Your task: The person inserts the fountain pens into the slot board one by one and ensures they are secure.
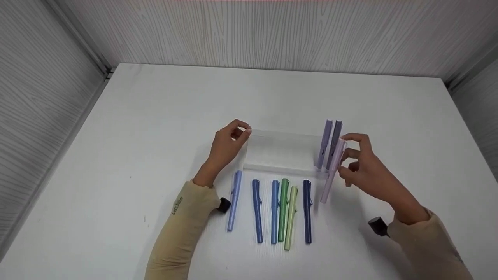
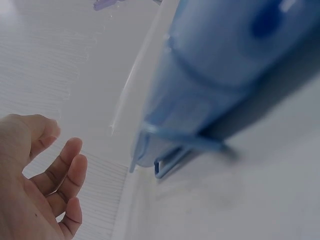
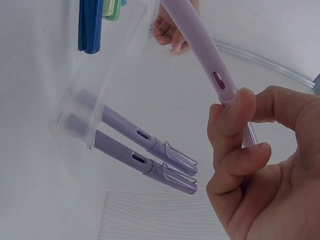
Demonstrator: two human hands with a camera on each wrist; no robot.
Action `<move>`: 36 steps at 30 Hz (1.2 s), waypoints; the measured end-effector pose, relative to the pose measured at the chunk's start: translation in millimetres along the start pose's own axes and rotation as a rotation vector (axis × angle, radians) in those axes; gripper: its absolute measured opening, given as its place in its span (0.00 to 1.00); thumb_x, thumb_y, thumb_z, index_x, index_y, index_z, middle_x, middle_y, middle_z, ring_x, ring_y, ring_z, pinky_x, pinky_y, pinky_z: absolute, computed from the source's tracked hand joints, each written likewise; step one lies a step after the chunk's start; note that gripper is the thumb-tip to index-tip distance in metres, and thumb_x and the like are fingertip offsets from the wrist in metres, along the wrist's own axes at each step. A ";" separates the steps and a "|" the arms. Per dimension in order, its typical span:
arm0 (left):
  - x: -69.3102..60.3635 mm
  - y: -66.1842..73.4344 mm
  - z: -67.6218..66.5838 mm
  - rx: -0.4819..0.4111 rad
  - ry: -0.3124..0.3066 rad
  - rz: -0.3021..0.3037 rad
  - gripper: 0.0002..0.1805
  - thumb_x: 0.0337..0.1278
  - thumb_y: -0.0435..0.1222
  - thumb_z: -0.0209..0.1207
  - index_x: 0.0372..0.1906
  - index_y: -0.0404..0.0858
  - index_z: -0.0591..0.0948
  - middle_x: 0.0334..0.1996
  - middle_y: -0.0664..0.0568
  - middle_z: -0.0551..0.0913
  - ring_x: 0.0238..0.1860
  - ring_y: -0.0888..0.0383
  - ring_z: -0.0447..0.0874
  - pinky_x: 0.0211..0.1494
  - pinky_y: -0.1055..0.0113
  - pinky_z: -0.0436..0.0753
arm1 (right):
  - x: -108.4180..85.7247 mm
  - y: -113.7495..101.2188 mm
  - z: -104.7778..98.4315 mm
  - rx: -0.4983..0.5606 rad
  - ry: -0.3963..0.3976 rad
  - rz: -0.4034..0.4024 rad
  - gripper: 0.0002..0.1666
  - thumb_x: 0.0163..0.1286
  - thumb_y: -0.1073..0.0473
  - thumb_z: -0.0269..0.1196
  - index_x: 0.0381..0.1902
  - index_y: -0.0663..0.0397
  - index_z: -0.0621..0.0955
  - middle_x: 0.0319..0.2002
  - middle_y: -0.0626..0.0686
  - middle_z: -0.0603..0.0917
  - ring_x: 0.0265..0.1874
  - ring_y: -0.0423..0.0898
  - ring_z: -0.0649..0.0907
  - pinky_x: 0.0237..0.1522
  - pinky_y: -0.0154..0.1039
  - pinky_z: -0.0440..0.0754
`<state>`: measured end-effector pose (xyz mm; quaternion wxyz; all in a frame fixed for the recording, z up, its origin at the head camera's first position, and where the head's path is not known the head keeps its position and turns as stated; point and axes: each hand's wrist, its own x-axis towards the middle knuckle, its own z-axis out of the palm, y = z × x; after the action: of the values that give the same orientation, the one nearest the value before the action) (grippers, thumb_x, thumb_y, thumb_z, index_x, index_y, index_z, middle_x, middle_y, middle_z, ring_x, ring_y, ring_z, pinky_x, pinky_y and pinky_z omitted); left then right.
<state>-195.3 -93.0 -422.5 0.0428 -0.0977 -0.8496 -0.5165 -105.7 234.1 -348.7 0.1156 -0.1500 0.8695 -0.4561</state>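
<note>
My right hand (image 1: 367, 171) pinches a pale pink-lilac pen (image 1: 334, 171) near its cap, held tilted just right of a clear tray (image 1: 286, 169). In the right wrist view my hand (image 3: 270, 160) grips the same pen (image 3: 205, 45) between thumb and fingers. Two purple pens (image 1: 325, 144) (image 1: 335, 144) stand side by side in the tray's right end, caps past its far edge. The left hand (image 1: 227, 144) has thumb and forefinger at the tray's back left corner, the other fingers curved; the left wrist view shows that hand (image 2: 45, 175) beside the tray wall.
In front of the tray lie a periwinkle pen (image 1: 234, 200), a blue pen (image 1: 257, 210), a lighter blue pen (image 1: 275, 212), a green pen (image 1: 283, 210), a lime pen (image 1: 290, 217) and a navy pen (image 1: 307, 212). A panelled wall (image 1: 272, 35) rises behind the white table (image 1: 186, 89).
</note>
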 end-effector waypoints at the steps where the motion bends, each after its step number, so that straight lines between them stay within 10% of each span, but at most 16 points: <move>1: 0.0 0.0 -0.1 -0.001 -0.001 0.002 0.08 0.66 0.41 0.57 0.44 0.43 0.82 0.29 0.49 0.83 0.31 0.58 0.76 0.39 0.67 0.72 | 0.3 -0.9 -0.4 0.002 0.011 -0.002 0.39 0.67 0.72 0.55 0.66 0.52 0.46 0.40 0.62 0.79 0.17 0.47 0.77 0.23 0.35 0.74; 36: 0.4 -0.8 0.1 0.009 -0.002 0.007 0.09 0.66 0.41 0.57 0.44 0.42 0.81 0.30 0.48 0.84 0.32 0.57 0.76 0.39 0.67 0.72 | 14.8 -2.9 -2.1 -0.030 0.368 -0.072 0.40 0.66 0.69 0.59 0.68 0.50 0.51 0.36 0.47 0.77 0.12 0.42 0.78 0.22 0.31 0.76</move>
<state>-195.9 -93.3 -423.2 0.0441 -0.1009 -0.8516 -0.5125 -119.7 228.7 -346.0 -0.0640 -0.0966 0.8769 -0.4665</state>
